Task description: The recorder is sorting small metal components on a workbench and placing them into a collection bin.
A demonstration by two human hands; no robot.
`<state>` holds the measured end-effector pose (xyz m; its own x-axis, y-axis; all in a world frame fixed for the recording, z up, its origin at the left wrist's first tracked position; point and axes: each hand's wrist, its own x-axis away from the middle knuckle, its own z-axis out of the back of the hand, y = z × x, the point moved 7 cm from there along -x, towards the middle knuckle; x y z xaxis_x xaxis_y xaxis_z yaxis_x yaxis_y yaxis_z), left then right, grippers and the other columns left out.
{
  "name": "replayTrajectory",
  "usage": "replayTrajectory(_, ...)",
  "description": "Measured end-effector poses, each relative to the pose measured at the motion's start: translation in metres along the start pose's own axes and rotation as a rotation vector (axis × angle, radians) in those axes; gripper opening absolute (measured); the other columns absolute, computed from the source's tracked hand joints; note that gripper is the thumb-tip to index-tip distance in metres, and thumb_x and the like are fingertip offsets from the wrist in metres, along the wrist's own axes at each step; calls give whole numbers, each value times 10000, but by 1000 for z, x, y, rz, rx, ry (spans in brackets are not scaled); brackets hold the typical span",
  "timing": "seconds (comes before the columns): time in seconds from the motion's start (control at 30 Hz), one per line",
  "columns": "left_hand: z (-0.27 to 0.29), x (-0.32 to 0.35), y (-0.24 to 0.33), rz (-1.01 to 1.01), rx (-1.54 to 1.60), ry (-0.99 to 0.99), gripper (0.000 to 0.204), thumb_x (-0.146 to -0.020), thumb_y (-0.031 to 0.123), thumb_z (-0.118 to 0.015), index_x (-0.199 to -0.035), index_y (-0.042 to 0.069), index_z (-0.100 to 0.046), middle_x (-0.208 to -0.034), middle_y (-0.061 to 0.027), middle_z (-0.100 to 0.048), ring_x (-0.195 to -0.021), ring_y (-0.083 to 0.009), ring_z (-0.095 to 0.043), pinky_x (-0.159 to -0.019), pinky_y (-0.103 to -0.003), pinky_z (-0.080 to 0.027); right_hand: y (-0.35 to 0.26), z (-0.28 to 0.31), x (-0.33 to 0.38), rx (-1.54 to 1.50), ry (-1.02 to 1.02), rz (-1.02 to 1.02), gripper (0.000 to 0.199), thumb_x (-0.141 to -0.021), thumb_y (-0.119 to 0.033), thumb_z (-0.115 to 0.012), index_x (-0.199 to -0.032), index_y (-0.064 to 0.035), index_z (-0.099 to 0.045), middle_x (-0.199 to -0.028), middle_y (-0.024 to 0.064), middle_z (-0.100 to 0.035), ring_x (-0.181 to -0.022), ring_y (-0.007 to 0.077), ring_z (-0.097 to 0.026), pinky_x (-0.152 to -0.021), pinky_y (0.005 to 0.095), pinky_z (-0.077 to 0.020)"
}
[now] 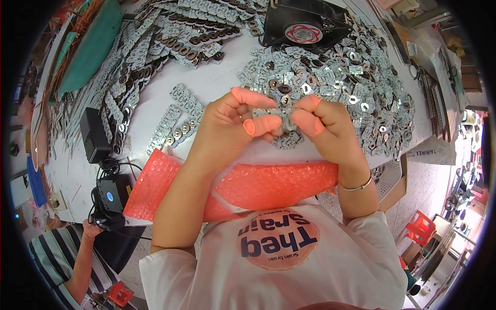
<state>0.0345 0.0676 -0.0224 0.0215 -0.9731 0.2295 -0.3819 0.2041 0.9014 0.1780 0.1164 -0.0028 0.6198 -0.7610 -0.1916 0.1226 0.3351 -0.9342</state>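
A short strip of small silvery metal pieces (266, 111) is held up over the near edge of the table, between my two hands. My left hand (223, 124) is closed around its left part, with orange finger cots on thumb and forefinger. From the other side my right hand (330, 126) pinches the strip's right end, also in orange cots; the fingertips hide the exact grip. Below them lies a small heap of loose metal pieces (287, 140). Left of my left hand, several more strips (168, 124) rest on the white tabletop (150, 98).
Loose metal pieces (372, 98) are piled at the right, strips (196, 26) at the far left. A black fan (310, 26) stands at the back. Red bubble wrap (274, 186) covers the front edge. Black adapters (116, 194) with cables lie left, near another person's arm (82, 263).
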Motion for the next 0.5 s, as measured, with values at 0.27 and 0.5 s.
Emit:
replayTrajectory(0.27,-5,1,5,-215,18,2,211,-785,-34,-664,-978,3,-586,-902,-83,-635,-812,-134,-623,-673,-255,-524,12,0,3,-461,84,-287,163,-925,-211,-542,-874,-56,-544,-617,-82,-376,-500,6,-277,-443,190,-208)
replayTrajectory(0.5,-9,9,19,-564,-374,16,210,-788,-55,-645,-980,9,-591,-959,-72,-622,-852,-130,-608,-726,-251,-512,3,3,1,-62,104,-73,192,-922,-222,-553,-814,-63,-554,-643,-79,-416,-520,6,-332,-461,179,-254)
